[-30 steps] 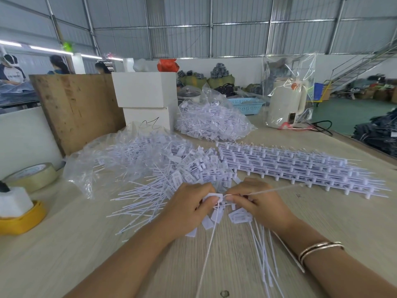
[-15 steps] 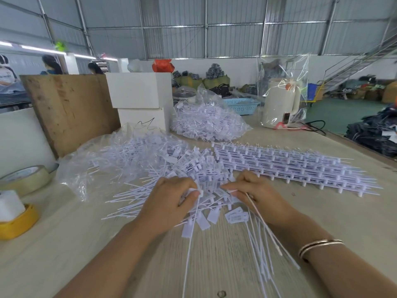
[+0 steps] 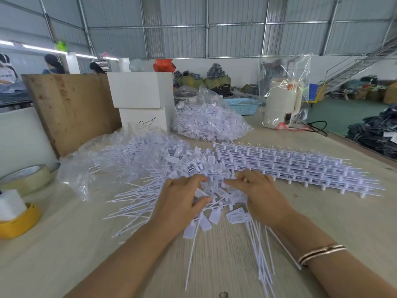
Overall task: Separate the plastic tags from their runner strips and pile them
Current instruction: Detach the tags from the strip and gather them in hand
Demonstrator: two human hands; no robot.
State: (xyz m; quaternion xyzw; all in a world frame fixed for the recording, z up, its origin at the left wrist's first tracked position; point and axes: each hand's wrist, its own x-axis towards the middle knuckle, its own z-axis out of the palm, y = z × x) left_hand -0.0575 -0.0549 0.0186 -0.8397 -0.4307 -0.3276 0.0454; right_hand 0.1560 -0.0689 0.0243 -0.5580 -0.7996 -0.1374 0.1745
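Both hands' grip curls on loose tags [image 3: 214, 190]: left hand [image 3: 182, 201], right hand [image 3: 262, 192]; runner strips [image 3: 300, 168] at two o'clock; printing unreadable.

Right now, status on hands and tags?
Left hand grips loose tags at the pile's near edge. Right hand rests on tags beside it. Runner strips stacked untouched right. Nothing blocking.

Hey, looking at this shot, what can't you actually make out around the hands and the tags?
Head view:
- Left hand fingertips: buried among loose tags.
- Print on tags: too small, blurred.
- Right hand grip: hidden behind its back.
- Yellow tape roll: cut off by left edge.
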